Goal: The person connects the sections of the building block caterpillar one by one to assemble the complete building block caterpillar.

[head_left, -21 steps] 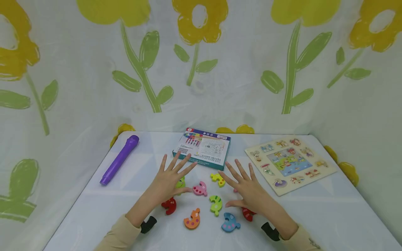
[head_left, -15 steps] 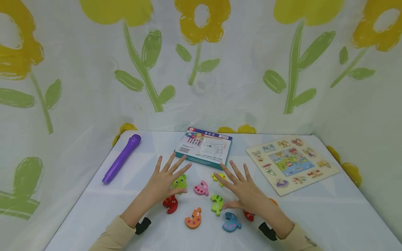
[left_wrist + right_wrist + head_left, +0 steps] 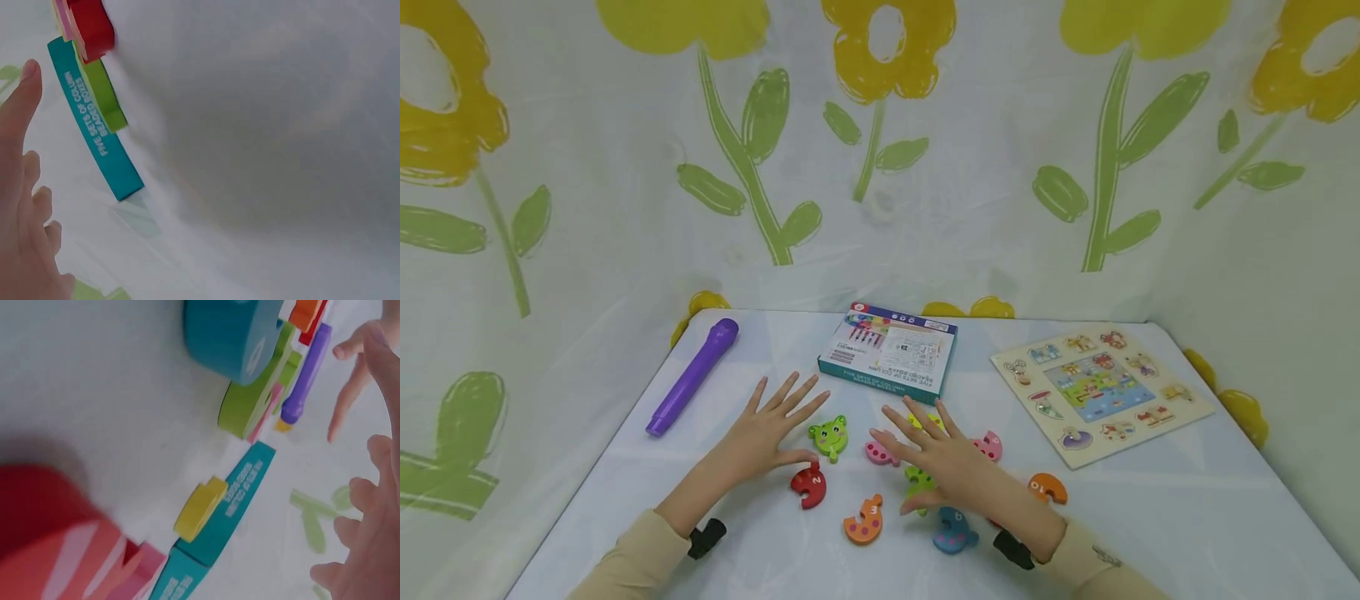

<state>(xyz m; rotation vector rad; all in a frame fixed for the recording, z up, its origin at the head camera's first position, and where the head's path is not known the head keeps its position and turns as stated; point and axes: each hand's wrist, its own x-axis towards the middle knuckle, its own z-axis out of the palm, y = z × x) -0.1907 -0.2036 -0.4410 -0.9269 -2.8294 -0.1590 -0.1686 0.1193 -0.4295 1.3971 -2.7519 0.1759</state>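
My left hand [image 3: 760, 437], fingers straight and spread, is nearest the green frog-face piece [image 3: 829, 438] and the red piece marked 2 [image 3: 808, 486]; it holds nothing. My right hand [image 3: 951, 462] is spread over the middle pieces, partly covering the green striped piece [image 3: 917, 477], a yellow piece [image 3: 934, 419] and the blue piece [image 3: 953, 533]. Around it lie a pink piece [image 3: 878, 452], another pink piece [image 3: 989, 445], an orange piece marked 3 [image 3: 863, 521] and an orange piece marked 10 [image 3: 1049, 486]. In the right wrist view a red striped piece [image 3: 69, 550] looms close.
Behind the pieces lies a flat teal-edged box [image 3: 887, 350]. To the left is a purple stick-shaped thing with a rounded head [image 3: 692, 375], and to the right a wooden picture puzzle board [image 3: 1101, 392]. A flower-printed cloth [image 3: 955, 208] closes in the white table [image 3: 1187, 517].
Both hands have shifted left with fingers still spread. The frog-face piece, the right pink piece and the orange 10 have come into fuller view; the right hand now covers more of the green striped piece.
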